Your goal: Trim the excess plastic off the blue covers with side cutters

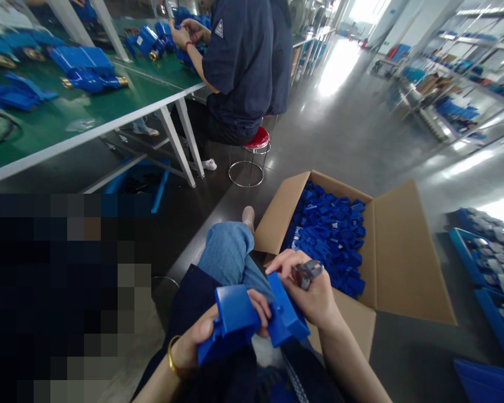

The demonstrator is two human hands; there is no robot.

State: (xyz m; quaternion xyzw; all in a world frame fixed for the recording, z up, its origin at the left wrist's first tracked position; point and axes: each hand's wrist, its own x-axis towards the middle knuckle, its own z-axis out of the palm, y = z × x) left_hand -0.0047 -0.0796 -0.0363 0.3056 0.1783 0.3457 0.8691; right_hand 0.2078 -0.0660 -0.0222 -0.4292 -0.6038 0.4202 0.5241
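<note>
Blue plastic housing (236, 310) fills left hand (196, 336); right hand (315, 295) holds second housing (283, 316), dark tool (308, 272); likely handling step, next wanting steadiness.

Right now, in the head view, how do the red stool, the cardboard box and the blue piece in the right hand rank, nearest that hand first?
1. Blue piece: in the right hand.
2. Cardboard box: just beyond, ahead and rightward.
3. Red stool: farthest ahead.

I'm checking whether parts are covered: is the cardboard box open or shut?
The cardboard box is open: its flaps spread outward, showing a heap of blue plastic parts inside.
</note>
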